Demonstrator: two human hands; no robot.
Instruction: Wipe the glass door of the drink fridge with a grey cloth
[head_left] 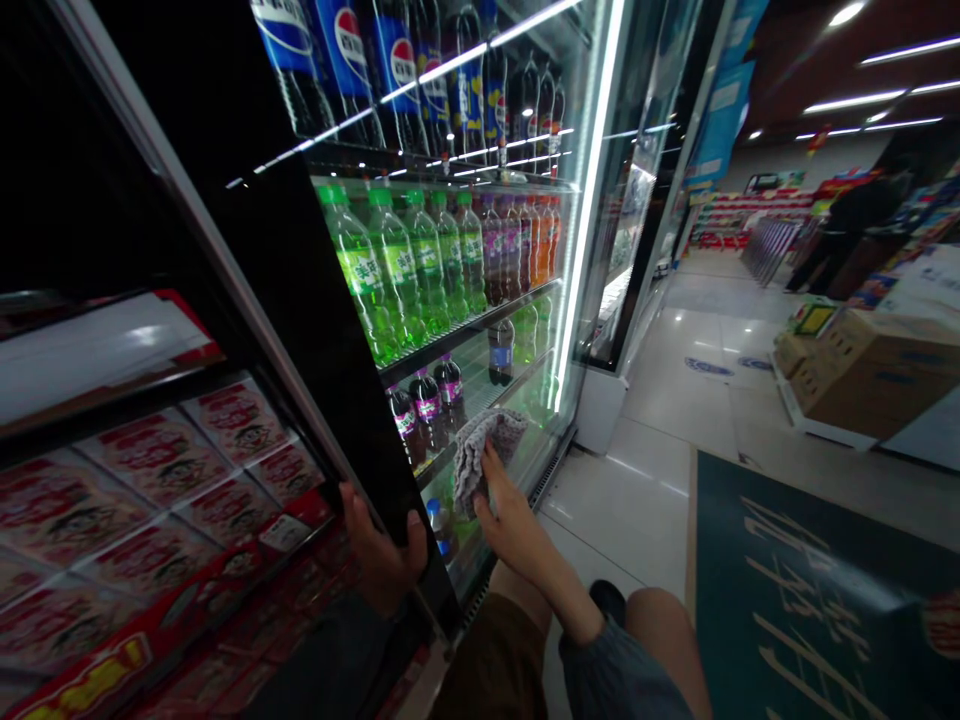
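Right fingers (491, 475): clenched round a grey rag (487, 455), which bunches up above my hand
Left fingers (411, 530): wrapped round the black edge of the fridge door (330, 340)
Rag's place: low in the fridge opening, just beside the purple-label bottles (427, 405), above a small bottle (442, 530)
Risk: a careless sweep of my right hand could topple those bottles; if my left grip slipped, the door could swing against my arm

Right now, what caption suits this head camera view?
Left hand gripping a cooler door, right hand holding a gray cloth beside shelved soda bottles.
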